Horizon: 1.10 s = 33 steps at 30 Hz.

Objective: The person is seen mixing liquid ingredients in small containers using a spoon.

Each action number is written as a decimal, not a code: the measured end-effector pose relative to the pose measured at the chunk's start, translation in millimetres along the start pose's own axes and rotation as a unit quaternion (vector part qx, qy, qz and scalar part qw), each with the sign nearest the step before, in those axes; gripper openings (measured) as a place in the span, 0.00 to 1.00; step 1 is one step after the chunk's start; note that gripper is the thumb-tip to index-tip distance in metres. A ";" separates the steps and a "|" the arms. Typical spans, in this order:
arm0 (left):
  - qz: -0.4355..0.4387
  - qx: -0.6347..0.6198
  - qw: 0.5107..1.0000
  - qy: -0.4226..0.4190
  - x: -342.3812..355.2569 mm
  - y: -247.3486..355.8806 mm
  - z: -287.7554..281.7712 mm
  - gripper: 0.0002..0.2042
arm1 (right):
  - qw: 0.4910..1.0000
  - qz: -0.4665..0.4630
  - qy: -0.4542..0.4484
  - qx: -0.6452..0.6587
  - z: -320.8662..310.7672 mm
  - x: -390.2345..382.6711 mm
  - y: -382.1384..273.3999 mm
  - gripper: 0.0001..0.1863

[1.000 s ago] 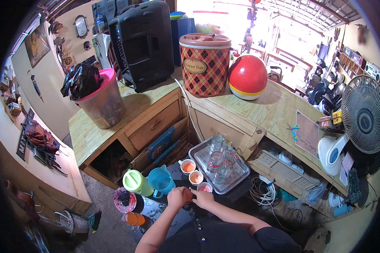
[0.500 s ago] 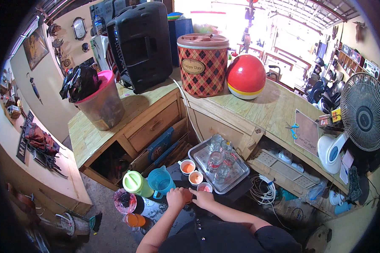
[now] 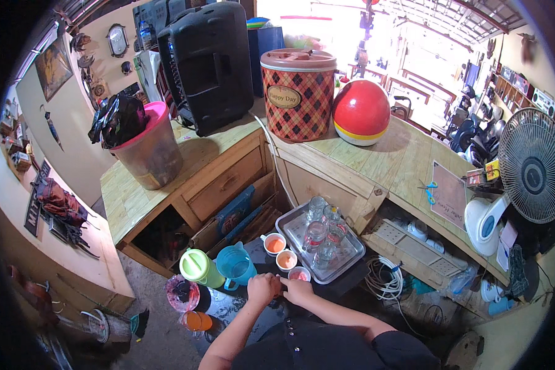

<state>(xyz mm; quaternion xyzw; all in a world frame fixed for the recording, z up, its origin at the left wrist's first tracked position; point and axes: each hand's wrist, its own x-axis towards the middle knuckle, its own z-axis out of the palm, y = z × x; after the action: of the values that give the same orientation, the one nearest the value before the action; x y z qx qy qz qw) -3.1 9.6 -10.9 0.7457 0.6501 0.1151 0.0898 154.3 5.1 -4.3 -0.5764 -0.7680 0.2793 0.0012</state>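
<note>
- left hand (image 3: 262, 288): fingers curled round a reddish thing, at the centre of the clock used below.
- right hand (image 3: 299, 290): fingertips meeting the same thing; whether they grip it cannot be told.
- reddish thing (image 3: 279, 288): one, between the two hands, mostly covered by them; kind cannot be told.
- white cups, three, in a slanting row: nearest cup (image 3: 299, 275), pinkish contents, at 2 o'clock, just beside the right hand; middle cup (image 3: 286, 260), pale orange contents, at 12; far cup (image 3: 273, 245), orange contents, at 12, beyond it.
- metal tray (image 3: 349, 251): at 1 o'clock, bearing a group of clear glasses (image 3: 324, 254).
- blue pitcher (image 3: 235, 264): at 10 o'clock, near the left hand.
- green pitcher (image 3: 195, 266): lidded, just left of the blue one, between 9 and 10.
- clear jar (image 3: 182, 294): red-stained, at 9 o'clock.
- glass jug (image 3: 197, 321): orange contents, at 8 o'clock.
- table (image 3: 231, 302): low, dark-topped, beneath the pitchers.
- coil of white cable (image 3: 385, 279): at 3 o'clock, well apart.
</note>
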 end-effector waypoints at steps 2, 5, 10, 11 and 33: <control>0.022 -0.060 0.997 0.036 0.0 5.3 -6.6 0.11 | 1.000 0.007 -0.010 -0.008 3.2 1.5 4.0 0.32; 0.044 0.029 0.998 0.032 -1.6 16.7 -29.8 0.07 | 1.000 0.008 0.005 0.002 -0.7 -2.0 3.1 0.31; 0.001 -0.084 0.996 0.015 -3.5 -6.1 3.3 0.07 | 1.000 -0.016 0.026 0.004 -0.8 -3.1 -2.7 0.31; 0.003 -0.085 0.996 0.013 -1.8 -3.3 1.1 0.07 | 1.000 -0.013 0.027 0.004 2.3 -0.8 1.4 0.31; 0.057 0.017 0.997 0.045 -9.4 4.8 -6.9 0.11 | 1.000 0.003 -0.007 -0.003 -9.2 -4.7 -4.5 0.33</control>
<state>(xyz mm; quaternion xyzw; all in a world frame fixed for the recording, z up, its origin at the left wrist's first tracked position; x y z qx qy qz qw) -1.8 -0.5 -3.4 0.7767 0.6122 0.1422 0.0409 154.8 4.1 7.0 -0.5767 -0.7670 0.2811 -0.0068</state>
